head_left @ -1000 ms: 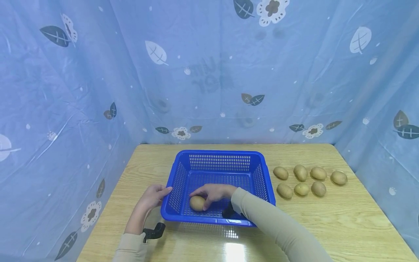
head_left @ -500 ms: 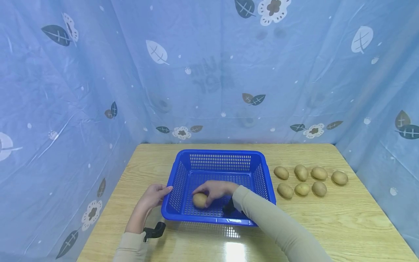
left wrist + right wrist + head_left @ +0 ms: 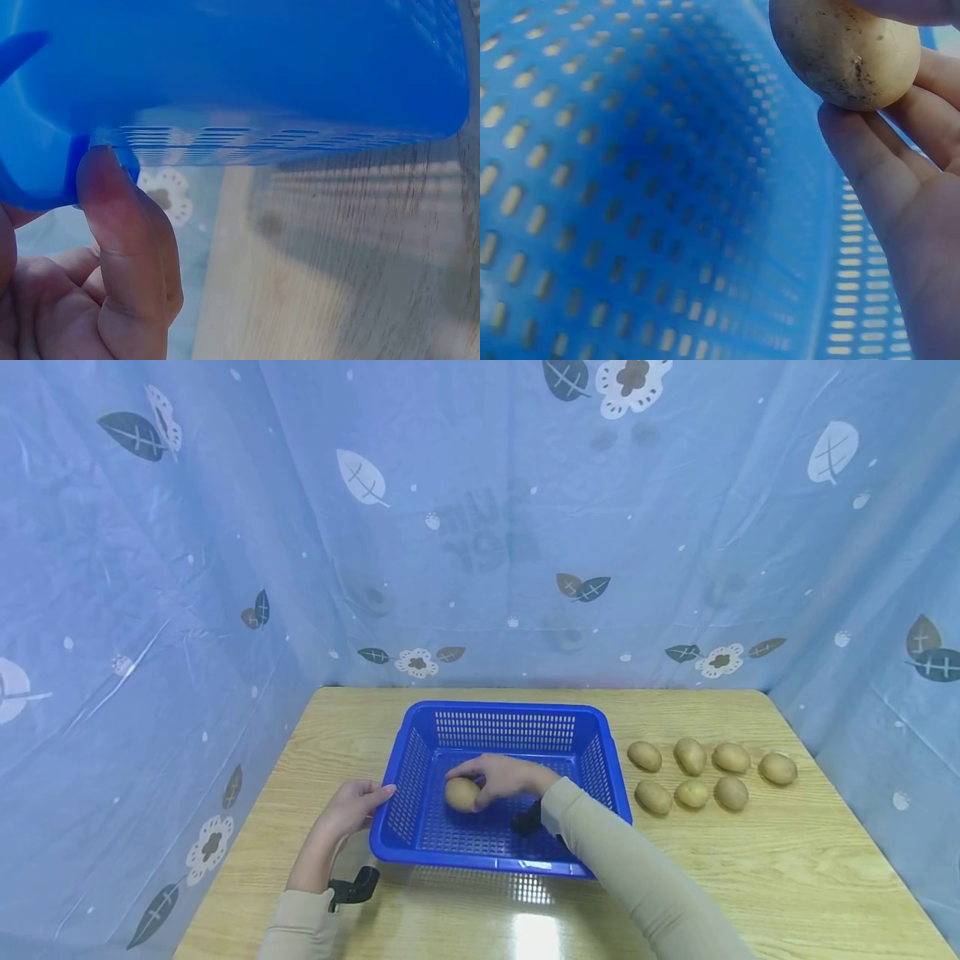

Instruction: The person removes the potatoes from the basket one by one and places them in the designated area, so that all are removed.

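A blue plastic basket [image 3: 480,863] with slotted walls stands in the middle of the table. My left hand [image 3: 351,810] grips its left rim, thumb on top; in the left wrist view, fingers [image 3: 124,225] curl against the rim from outside. Inside the basket, my right hand [image 3: 506,774] holds a potato [image 3: 461,794] between thumb and fingertips. Brown specks mark the skin of that potato [image 3: 855,56] in the right wrist view, where it shows above the slotted basket floor [image 3: 615,187].
Several potatoes [image 3: 692,793] lie in two rows on the wooden table [image 3: 810,877], right of the basket. A blue patterned curtain [image 3: 480,527] encloses the table at the back and sides.
My right hand has lifted the potato from the front left of the basket floor, moving it away from me and slightly right. The left hand has stayed on the rim.
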`<move>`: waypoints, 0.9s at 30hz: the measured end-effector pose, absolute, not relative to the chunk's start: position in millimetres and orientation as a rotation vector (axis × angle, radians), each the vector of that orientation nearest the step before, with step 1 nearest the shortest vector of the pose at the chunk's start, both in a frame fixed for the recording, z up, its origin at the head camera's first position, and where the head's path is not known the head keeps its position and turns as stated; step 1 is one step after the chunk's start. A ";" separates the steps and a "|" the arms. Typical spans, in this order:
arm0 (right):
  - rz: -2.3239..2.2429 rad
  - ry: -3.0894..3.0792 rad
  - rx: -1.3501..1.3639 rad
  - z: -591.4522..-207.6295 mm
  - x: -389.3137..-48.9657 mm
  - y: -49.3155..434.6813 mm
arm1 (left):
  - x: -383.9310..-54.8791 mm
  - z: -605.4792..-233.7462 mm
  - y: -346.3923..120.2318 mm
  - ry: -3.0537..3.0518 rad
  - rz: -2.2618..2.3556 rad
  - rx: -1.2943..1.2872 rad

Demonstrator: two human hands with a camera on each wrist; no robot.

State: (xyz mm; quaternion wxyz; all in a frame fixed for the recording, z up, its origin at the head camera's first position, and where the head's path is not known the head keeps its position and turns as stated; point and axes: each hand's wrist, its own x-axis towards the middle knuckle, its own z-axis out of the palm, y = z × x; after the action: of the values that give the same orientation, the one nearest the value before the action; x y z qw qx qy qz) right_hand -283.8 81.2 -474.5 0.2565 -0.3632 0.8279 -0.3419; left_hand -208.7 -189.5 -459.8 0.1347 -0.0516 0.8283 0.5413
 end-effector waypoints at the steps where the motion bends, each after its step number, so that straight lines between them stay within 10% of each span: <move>1: -0.961 2.243 -0.974 -472.6 -284.7 82.8 | -208.5 -459.7 -189.3 2.399 1.572 -0.159; 27: -1.494 2.204 -0.753 -418.0 -282.3 116.8 | -206.9 -458.2 -188.2 2.372 1.617 -0.156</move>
State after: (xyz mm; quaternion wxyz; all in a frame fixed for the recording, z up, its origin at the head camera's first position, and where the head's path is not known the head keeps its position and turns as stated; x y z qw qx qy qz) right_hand -282.3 116.8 -418.0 0.1864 -0.2674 0.7825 -0.5305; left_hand -206.9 -188.2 -458.2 0.1329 -0.0536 0.8177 0.5575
